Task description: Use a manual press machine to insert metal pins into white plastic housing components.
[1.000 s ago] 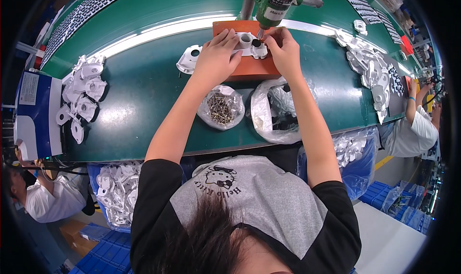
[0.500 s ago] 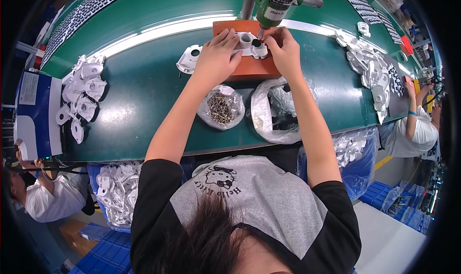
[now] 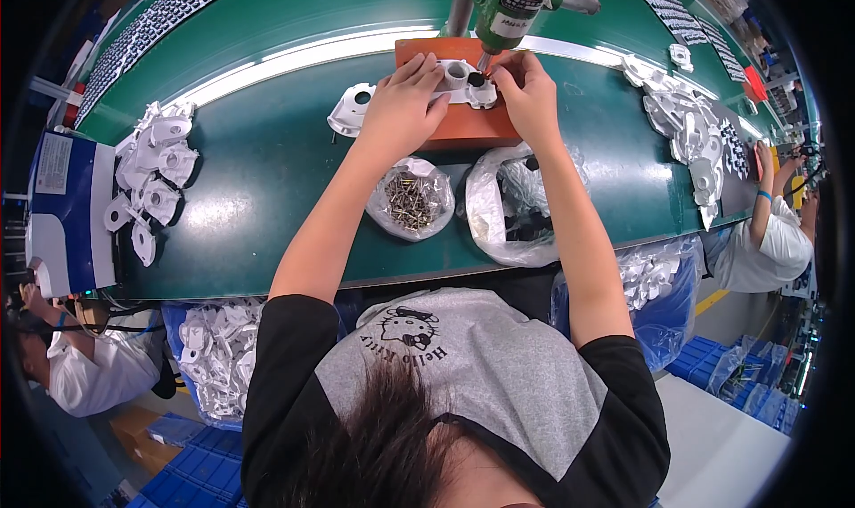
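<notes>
fingers of the left hand (image 3: 403, 107) stay spread flat, pressing on the white plastic part (image 3: 459, 82) and the orange block (image 3: 463, 121) under it, just as half a second ago. the green conveyor table (image 3: 267, 178) runs across, with a heap of white parts (image 3: 147, 183) at nine o'clock. the green power screwdriver (image 3: 508, 5) hangs at twelve, its tip over the part's dark hole. the right hand (image 3: 527, 98) keeps a pinch closed beside that tip, on what i cannot tell. a bag of screws (image 3: 411, 201) sits at six o'clock from the block. almost nothing has shifted, so the fastening looks mid-step.
</notes>
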`<state>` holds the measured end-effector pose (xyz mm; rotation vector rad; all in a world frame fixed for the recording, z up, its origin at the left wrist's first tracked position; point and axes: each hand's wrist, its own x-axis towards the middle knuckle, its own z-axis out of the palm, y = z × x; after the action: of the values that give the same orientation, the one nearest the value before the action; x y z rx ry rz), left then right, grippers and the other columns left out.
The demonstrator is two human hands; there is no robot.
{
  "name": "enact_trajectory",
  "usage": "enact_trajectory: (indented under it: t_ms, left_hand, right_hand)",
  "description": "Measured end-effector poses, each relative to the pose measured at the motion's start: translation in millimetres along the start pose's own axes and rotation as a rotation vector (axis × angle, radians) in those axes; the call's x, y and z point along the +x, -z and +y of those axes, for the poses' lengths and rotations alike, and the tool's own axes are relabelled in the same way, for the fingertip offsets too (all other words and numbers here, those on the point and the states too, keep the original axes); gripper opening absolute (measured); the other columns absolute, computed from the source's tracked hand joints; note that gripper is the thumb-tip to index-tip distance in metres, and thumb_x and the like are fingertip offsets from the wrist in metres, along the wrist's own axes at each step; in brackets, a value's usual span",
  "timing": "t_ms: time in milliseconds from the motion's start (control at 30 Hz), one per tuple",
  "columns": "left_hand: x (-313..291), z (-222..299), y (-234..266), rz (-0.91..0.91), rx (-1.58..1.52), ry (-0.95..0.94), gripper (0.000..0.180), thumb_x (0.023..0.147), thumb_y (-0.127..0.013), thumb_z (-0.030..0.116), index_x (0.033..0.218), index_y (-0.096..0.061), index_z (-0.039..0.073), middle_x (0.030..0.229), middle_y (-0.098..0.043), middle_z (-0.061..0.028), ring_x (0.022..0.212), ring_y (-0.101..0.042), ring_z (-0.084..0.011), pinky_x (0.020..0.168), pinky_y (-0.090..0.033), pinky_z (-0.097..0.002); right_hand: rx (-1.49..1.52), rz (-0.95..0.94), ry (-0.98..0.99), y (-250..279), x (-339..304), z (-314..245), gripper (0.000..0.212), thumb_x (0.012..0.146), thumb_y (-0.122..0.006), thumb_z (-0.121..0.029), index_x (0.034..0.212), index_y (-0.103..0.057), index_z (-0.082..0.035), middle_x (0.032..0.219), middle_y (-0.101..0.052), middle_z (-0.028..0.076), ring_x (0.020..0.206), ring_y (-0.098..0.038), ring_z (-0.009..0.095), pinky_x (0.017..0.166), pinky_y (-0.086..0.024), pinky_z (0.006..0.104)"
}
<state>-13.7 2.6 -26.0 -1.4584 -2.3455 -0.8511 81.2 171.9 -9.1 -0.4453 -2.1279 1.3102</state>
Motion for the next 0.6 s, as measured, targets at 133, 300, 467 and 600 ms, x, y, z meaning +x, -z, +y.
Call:
enact_trajectory:
  t_ms: [133,300,467,600]
  left_hand:
    - [0.0,0.4,1.3,-0.024,0.009,0.012,0.042,0.086,-0.053,0.024,0.122,-0.051,0.003,0.13,-0.048,-0.0135,0.122,-0.043,-0.0297,0.099,-0.036,-0.0404]
    - [-0.3,-0.8,-1.4,-0.004,0.002,0.002,0.04,0.085,-0.053,0.025,0.119,-0.053,0.003,0.129,-0.05,-0.014,0.122,-0.044,-0.0288,0.099,-0.036,-0.0413]
    - [-0.3,-0.8,-1.9,0.017,-0.007,-0.007,0.038,0.085,-0.054,0.025,0.116,-0.054,0.002,0.127,-0.052,-0.0143,0.122,-0.044,-0.0276,0.097,-0.037,-0.0424]
    - [-0.1,-0.1,-0.2,-0.007,0.001,0.004,0.04,0.085,-0.053,0.024,0.119,-0.053,0.002,0.129,-0.05,-0.0137,0.122,-0.044,-0.0284,0.098,-0.037,-0.0412]
  right_hand:
    - [-0.001,0.002,0.006,0.0,-0.2,-1.3,0.011,0.083,-0.055,-0.008,0.089,-0.055,0.002,0.077,-0.062,0.005,0.07,-0.058,0.009,0.064,-0.047,0.024]
    - [-0.005,0.001,0.016,0.0,0.0,-1.3,0.011,0.083,-0.055,-0.008,0.089,-0.055,0.002,0.077,-0.061,0.005,0.069,-0.057,0.009,0.064,-0.047,0.0236]
    - [0.0,0.0,0.013,0.1,0.0,-0.8,0.011,0.083,-0.055,-0.007,0.089,-0.055,0.002,0.077,-0.061,0.004,0.07,-0.057,0.009,0.065,-0.047,0.0235]
    - [-0.004,0.0,0.003,0.3,-0.7,-1.6,0.011,0.083,-0.056,-0.007,0.089,-0.055,0.002,0.077,-0.061,0.004,0.07,-0.057,0.009,0.065,-0.047,0.0235]
